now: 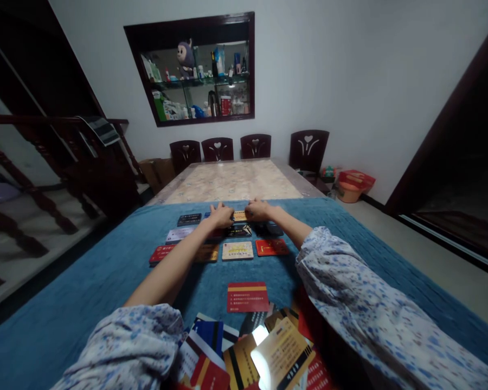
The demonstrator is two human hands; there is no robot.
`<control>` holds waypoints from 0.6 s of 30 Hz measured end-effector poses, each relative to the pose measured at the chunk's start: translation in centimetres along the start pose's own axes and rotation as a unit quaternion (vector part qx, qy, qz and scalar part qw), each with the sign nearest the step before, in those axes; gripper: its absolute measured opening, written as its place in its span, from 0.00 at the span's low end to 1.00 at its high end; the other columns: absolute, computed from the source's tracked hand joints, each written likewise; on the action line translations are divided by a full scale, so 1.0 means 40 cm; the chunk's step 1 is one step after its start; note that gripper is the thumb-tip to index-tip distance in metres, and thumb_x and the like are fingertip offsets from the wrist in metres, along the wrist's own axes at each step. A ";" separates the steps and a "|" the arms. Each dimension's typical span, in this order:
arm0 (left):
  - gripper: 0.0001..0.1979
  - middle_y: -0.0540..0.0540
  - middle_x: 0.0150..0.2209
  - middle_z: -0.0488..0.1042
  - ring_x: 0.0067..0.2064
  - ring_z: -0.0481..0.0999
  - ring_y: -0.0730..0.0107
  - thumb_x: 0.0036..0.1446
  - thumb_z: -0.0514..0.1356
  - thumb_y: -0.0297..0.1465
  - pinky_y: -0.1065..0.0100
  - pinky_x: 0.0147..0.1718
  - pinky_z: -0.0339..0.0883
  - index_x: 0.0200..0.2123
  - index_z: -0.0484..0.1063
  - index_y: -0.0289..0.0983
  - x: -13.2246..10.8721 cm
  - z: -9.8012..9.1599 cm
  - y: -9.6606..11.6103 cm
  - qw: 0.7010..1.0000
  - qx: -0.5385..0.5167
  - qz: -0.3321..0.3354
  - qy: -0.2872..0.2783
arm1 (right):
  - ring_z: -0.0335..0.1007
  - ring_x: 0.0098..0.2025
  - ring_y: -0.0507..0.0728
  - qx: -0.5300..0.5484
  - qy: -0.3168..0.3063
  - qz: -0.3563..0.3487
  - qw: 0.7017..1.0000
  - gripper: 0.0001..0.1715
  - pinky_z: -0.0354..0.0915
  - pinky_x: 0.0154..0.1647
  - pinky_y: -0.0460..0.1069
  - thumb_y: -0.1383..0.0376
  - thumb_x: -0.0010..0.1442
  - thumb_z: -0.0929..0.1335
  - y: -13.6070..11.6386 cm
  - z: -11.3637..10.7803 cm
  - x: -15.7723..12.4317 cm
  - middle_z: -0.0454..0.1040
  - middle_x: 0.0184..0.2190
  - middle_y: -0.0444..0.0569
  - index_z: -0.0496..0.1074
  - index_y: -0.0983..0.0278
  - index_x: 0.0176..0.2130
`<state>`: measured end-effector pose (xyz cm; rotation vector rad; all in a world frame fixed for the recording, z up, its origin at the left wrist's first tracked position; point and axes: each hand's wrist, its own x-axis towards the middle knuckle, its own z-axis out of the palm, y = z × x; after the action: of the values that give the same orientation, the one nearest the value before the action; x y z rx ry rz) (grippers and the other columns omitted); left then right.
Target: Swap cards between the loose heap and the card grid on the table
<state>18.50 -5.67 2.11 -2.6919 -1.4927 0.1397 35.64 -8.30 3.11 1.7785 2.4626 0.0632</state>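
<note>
In the far row of cards, a yellow card (239, 216) lies between my two hands. My left hand (222, 215) is closed at its left end, thumb and fingertips against the edge. At the opposite end, my right hand (259, 210) curls its fingers in on the same card. Nearer me are a black card (239, 231), a cream card (238, 251) and a red-orange card (272, 247). Left of my left hand lies a dark card (189, 219). My left forearm partly hides a lilac-white card (179, 234), a red card (161, 253) and a gold card (207, 253).
A blue cloth (117, 260) covers the near table. Loose cards lie heaped close to me, with a gold card (285, 355) on top and a single red card (248, 297) just beyond. Behind are a patterned tabletop (231, 181) and several dark chairs (308, 149).
</note>
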 end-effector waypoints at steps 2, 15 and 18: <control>0.14 0.38 0.51 0.74 0.60 0.59 0.44 0.53 0.57 0.27 0.43 0.52 0.57 0.44 0.74 0.39 0.004 0.005 -0.004 1.000 0.002 0.004 -0.001 | 0.62 0.59 0.67 -0.001 0.001 0.002 1.000 0.19 0.65 0.50 0.55 0.58 0.60 0.67 -0.001 0.005 0.003 0.70 0.56 0.58 0.77 0.59 0.49; 0.13 0.39 0.51 0.72 0.58 0.60 0.44 0.54 0.59 0.32 0.44 0.51 0.58 0.43 0.75 0.41 0.037 0.024 -0.028 1.000 0.009 0.019 0.000 | 0.63 0.58 0.69 -0.007 -0.002 0.007 1.000 0.20 0.64 0.52 0.60 0.61 0.59 0.65 0.000 0.014 0.015 0.74 0.52 0.59 0.77 0.60 0.49; 0.13 0.38 0.51 0.72 0.58 0.61 0.44 0.53 0.59 0.31 0.45 0.52 0.58 0.43 0.75 0.39 0.035 0.022 -0.022 1.000 0.018 0.023 -0.002 | 0.64 0.57 0.69 -0.006 -0.009 0.010 1.000 0.19 0.64 0.53 0.62 0.63 0.58 0.65 -0.008 0.011 0.013 0.74 0.52 0.60 0.77 0.61 0.47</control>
<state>18.42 -3.99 1.25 -2.6999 -1.4165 0.1741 35.22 -7.92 2.61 1.7912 2.4267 0.0646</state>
